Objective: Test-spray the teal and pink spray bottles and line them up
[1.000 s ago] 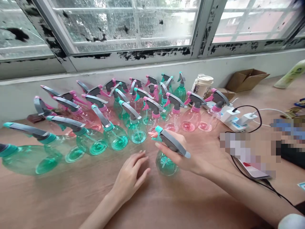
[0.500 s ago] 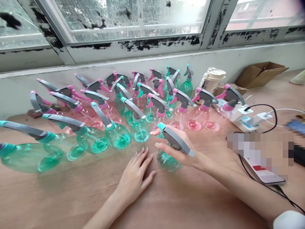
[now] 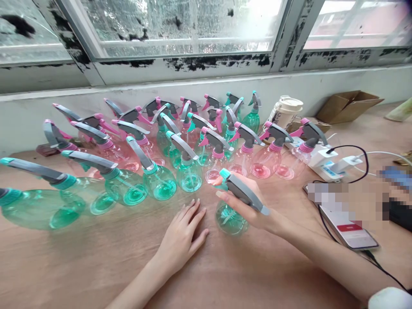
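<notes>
Around the neck of a green spray bottle (image 3: 232, 219) my right hand (image 3: 251, 197) is closed, its fingers by the trigger under the grey and teal head (image 3: 243, 191). The bottle stands upright, its nozzle pointing up and left. My left hand (image 3: 182, 236) lies flat on the wooden table (image 3: 206, 279), fingers spread, left of that bottle and holding nothing. Closest to its fingertips is another green spray bottle (image 3: 189, 176) in the front row. Several more green bottles (image 3: 160, 185) extend to the left, and pink spray bottles (image 3: 262, 163) stand behind my right hand.
A white lidded cup (image 3: 286, 112) and an open cardboard box (image 3: 349, 106) stand at the back right. A power strip (image 3: 325, 167) with plugs and cables lies right of the bottles. A phone (image 3: 350, 227) is near my right forearm. Windows (image 3: 186, 30) rise behind.
The view has shifted slightly. My right hand and the spray bottle it grips appear a little farther right and lower. My left hand stays flat on the table.
</notes>
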The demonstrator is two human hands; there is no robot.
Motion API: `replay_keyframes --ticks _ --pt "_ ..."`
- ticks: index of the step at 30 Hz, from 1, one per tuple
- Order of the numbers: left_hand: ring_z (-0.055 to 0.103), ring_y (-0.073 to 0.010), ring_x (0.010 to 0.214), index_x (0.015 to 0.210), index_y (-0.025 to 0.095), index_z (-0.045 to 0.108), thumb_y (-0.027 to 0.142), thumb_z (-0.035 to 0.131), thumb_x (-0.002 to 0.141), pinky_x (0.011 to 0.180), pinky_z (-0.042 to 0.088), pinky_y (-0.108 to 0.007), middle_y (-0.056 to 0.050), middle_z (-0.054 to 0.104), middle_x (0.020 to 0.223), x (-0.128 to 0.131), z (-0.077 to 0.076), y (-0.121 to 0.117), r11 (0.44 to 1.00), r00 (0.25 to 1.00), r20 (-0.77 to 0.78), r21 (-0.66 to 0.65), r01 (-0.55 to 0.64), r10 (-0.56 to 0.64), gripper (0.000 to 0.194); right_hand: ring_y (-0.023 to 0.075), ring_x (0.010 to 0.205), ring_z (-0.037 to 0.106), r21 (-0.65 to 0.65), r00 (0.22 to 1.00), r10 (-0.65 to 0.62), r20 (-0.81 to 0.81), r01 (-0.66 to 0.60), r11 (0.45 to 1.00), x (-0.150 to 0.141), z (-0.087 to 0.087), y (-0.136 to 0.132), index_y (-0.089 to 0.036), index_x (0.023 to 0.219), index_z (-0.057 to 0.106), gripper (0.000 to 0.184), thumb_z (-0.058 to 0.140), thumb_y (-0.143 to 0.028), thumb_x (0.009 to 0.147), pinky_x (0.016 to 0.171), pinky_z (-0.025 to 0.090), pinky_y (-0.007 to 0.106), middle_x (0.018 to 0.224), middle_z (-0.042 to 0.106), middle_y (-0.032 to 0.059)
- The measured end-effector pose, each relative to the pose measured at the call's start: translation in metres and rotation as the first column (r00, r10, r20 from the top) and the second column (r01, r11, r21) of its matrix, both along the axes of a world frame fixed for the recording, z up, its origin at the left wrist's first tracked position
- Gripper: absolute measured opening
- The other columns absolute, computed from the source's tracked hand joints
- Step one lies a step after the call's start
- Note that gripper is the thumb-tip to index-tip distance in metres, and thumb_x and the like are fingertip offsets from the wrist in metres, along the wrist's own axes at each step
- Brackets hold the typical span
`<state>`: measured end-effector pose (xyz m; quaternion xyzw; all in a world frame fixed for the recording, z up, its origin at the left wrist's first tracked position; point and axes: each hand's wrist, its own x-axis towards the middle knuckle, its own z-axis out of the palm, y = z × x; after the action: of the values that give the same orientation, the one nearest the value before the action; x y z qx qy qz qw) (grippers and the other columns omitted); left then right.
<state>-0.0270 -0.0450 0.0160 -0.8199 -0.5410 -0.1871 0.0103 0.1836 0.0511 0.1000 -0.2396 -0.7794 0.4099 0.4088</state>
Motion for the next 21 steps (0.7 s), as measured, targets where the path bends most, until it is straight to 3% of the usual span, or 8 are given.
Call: replay_keyframes --ticks 4,10,17,21 --pt "0.047 -0.0328 0.134 0.136 0.014 0.052 0.034 0.052 0.096 0.107 0.044 -0.053 -0.018 0.049 0.145 -0.0003 -0.0015 -0.0004 1.0 1.0 0.001 0.006 -0.001 0.001 0.044 0.0105 0.059 0.048 -0.025 1.0 0.006 -0.003 -0.006 1.0 0.0005 -0.0046 -0.0006 -0.02 0.111 0.062 0.021 0.06 -0.028 0.092 0.055 0.042 0.024 0.077 0.055 -0.001" --pt "0.049 -0.0325 0.133 0.136 0.017 0.052 0.036 0.052 0.096 0.106 0.044 -0.052 -0.016 0.05 0.145 0.0005 -0.0003 0.0007 1.0 0.999 0.034 -0.007 -0.005 0.005 0.044 0.0139 0.061 0.049 0.01 0.998 0.065 -0.009 -0.065 0.998 0.0013 -0.006 0.0027 -0.022 0.115 0.064 0.024 0.056 -0.026 0.093 0.059 0.047 0.028 0.073 0.055 -0.0003" --pt "0.048 -0.0323 0.133 0.137 0.017 0.052 0.035 0.051 0.096 0.107 0.043 -0.052 -0.016 0.05 0.145 0.0003 -0.0011 0.0003 1.0 0.999 0.031 -0.016 -0.009 0.01 0.044 0.0125 0.061 0.049 -0.012 0.992 0.128 -0.017 -0.129 0.992 0.0009 -0.0026 0.0045 -0.023 0.116 0.063 0.026 0.057 -0.023 0.091 0.064 0.049 0.028 0.072 0.054 -0.0018" --pt "0.048 -0.032 0.133 0.137 0.018 0.052 0.034 0.052 0.096 0.107 0.043 -0.052 -0.015 0.052 0.143 0.0 -0.0025 0.0004 1.0 0.999 0.039 -0.019 -0.011 0.011 0.044 0.0133 0.066 0.056 0.039 0.993 0.118 -0.015 -0.118 0.992 0.0006 -0.0008 0.0051 -0.02 0.104 0.066 0.016 0.06 -0.023 0.089 0.067 0.048 0.027 0.073 0.06 -0.0011"
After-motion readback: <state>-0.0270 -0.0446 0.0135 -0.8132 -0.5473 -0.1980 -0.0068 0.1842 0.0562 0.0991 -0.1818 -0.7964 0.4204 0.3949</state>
